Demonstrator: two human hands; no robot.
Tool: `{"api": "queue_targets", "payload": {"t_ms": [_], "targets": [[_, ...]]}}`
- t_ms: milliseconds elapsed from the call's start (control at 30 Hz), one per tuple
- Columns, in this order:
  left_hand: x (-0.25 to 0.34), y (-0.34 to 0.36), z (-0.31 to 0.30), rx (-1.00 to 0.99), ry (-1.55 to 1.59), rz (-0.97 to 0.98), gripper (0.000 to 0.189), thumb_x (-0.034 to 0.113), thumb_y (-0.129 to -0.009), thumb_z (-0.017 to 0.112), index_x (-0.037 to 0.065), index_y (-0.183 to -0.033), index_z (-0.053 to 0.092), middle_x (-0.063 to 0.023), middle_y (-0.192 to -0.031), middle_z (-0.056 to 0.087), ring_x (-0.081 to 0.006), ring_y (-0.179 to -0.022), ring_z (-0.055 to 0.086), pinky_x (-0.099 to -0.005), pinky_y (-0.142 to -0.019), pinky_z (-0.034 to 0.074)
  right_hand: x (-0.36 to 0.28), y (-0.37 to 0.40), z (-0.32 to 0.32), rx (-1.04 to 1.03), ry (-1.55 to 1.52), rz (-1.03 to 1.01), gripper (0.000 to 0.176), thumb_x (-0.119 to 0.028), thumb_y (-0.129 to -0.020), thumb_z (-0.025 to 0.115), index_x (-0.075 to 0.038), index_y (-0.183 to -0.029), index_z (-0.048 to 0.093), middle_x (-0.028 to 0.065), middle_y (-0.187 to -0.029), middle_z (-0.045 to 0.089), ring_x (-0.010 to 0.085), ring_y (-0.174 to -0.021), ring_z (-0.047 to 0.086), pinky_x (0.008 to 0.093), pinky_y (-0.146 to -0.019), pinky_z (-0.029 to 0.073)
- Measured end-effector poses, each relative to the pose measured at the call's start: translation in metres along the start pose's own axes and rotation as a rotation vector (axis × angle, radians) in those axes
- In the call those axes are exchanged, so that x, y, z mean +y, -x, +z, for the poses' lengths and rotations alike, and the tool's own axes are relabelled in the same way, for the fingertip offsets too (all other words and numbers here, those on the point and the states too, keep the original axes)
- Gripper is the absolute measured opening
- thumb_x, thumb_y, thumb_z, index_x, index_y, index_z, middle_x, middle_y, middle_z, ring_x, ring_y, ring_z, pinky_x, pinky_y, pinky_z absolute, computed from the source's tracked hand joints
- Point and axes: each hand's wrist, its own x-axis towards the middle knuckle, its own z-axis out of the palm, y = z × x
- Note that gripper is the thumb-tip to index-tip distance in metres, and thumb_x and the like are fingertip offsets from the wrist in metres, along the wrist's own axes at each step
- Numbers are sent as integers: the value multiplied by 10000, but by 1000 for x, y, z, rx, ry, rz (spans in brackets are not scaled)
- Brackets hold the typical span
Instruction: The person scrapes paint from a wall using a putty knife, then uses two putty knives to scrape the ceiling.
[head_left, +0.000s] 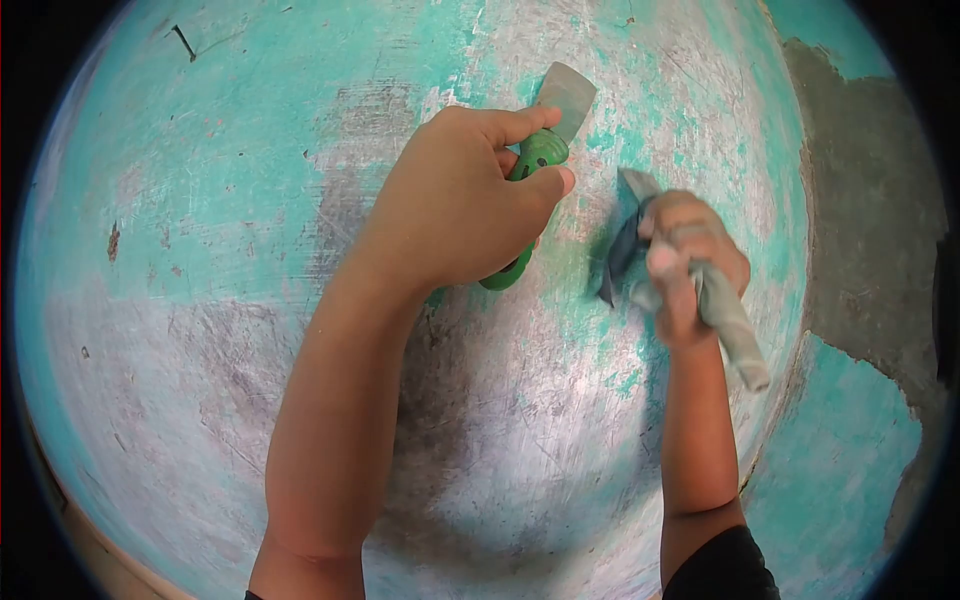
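My left hand [465, 195] grips a putty knife by its green handle [545, 150], index finger stretched toward the blade. The knife's wide metal blade [568, 92] points up and overlaps the wall. To the right and lower, my right hand [695, 250] is closed around a crumpled grey sheet [728, 325] that looks like sandpaper. Its dark side [625, 245] shows left of the fingers, and a rolled tail hangs out below. Motion blurs this hand a little. Worn turquoise paint [240, 200] with pale scraped patches covers the wall around both hands.
A nail-like hook [184, 43] sticks out of the wall at the upper left. On the right, past a vertical wall edge [806, 200], lies a bare grey plaster patch [865, 190] bordered by turquoise paint. A lighter ledge or floor strip [115, 565] shows at the lower left.
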Motion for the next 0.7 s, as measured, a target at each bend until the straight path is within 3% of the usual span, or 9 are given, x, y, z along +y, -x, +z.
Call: {"api": "queue_targets", "payload": {"t_ms": [167, 333, 467, 600, 700], "targets": [[-2, 1, 2, 20, -20, 21, 455, 95, -837, 635, 28, -1276, 535, 8, -670, 591, -63, -532, 558, -222, -432, 395, 4, -9, 7, 54, 99, 54, 113, 71, -747, 600, -14, -718, 532, 94, -736, 551, 202, -684, 536, 302, -644, 451], [4, 3, 0, -3, 32, -30, 453, 94, -837, 637, 29, -1274, 539, 14, -663, 578, -62, -532, 557, -222, -430, 392, -11, 14, 8, 21, -102, 69, 120, 27, -742, 635, -28, -704, 536, 101, -731, 552, 202, -683, 537, 339, -672, 468], [5, 3, 2, -15, 57, -56, 448, 91, -837, 635, 29, -1270, 542, 14, -658, 573, -62, -531, 557, -222, -433, 391, 6, 0, 10, 46, 142, -14, 120, 0, -747, 645, -34, -699, 541, 96, -748, 572, 207, -679, 542, 326, -711, 473], [2, 3, 3, 1, 31, -38, 448, 85, -836, 632, 29, -1271, 542, 15, -660, 573, -58, -528, 552, -220, -435, 389, -2, -11, 9, 129, 29, 186, 114, 1, -750, 630, -25, -697, 532, 101, -734, 561, 214, -675, 539, 326, -722, 469], [5, 4, 2, -10, 40, -63, 452, 86, -834, 633, 32, -1273, 541, 15, -664, 576, -56, -527, 551, -217, -436, 387, -15, 4, 8, -8, -127, 76, 110, 27, -748, 605, -23, -697, 522, 104, -740, 555, 212, -683, 539, 327, -690, 466]]}}
